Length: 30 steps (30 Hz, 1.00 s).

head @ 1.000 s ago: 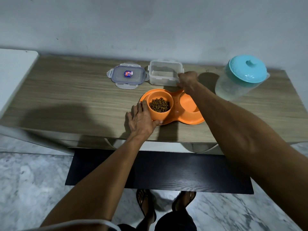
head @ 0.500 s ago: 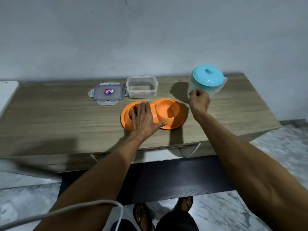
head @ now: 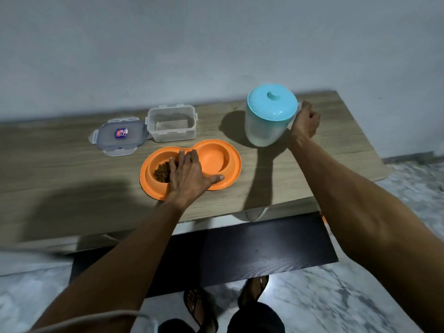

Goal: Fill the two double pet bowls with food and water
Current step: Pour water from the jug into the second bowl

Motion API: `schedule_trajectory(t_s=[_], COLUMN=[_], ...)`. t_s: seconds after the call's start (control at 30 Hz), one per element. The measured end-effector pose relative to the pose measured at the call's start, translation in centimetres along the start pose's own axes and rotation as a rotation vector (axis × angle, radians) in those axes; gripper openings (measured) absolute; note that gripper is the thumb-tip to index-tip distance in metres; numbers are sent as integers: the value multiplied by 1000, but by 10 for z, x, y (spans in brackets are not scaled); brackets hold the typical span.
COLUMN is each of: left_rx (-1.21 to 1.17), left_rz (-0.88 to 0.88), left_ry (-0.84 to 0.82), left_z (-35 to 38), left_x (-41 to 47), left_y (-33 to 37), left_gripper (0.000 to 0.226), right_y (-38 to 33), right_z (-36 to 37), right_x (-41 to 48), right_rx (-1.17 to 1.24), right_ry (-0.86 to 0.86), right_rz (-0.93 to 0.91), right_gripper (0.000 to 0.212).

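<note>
An orange double pet bowl [head: 230, 162] sits on the wooden table [head: 60, 164]. Its left well holds brown kibble [head: 162, 171]; its right well looks empty. My left hand [head: 189, 174] lies flat across the bowl's middle, fingers spread, thumb on the front rim. A clear pitcher with a turquoise lid [head: 270, 114] stands behind and to the right of the bowl. My right hand [head: 305, 122] is closed around its handle on the right side. Only one double bowl is in view.
An empty clear food container [head: 171, 123] stands behind the bowl, its lid [head: 119, 135] lying flat to its left. A grey wall runs just behind the table. Below the table edge are a dark shelf [head: 240, 248], marble floor and my feet.
My right hand has gone from the food container to the pitcher and closed on its handle. My left hand has shifted from the bowl's front left side onto its middle.
</note>
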State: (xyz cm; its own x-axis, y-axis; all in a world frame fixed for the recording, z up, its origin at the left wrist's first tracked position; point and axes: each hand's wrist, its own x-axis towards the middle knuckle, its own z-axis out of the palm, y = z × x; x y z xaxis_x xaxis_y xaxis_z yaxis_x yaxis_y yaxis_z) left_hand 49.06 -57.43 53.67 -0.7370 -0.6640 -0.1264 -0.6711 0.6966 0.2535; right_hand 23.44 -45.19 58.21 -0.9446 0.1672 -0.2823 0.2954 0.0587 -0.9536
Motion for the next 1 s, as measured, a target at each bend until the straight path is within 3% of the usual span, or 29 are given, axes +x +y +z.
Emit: schedule_trajectory(t_s=[0.17, 0.33, 0.67, 1.0], left_rx=[18, -9, -64, -108], left_rz=[-12, -25, -35, -45], left_ry=[0, 9, 9, -11], left_z=[3, 4, 3, -2], left_x=[1, 1, -2, -3], left_y=[0, 0, 1, 2], left_gripper=[113, 109, 111, 111], right_y=[1, -10, -24, -46], right_z=[13, 13, 7, 10], right_x=[28, 17, -2, -43], right_rx=[201, 268, 91, -176], right_ry=[-131, -145, -151, -164], right_rz=[84, 155, 83, -160], right_gripper=[28, 15, 9, 30])
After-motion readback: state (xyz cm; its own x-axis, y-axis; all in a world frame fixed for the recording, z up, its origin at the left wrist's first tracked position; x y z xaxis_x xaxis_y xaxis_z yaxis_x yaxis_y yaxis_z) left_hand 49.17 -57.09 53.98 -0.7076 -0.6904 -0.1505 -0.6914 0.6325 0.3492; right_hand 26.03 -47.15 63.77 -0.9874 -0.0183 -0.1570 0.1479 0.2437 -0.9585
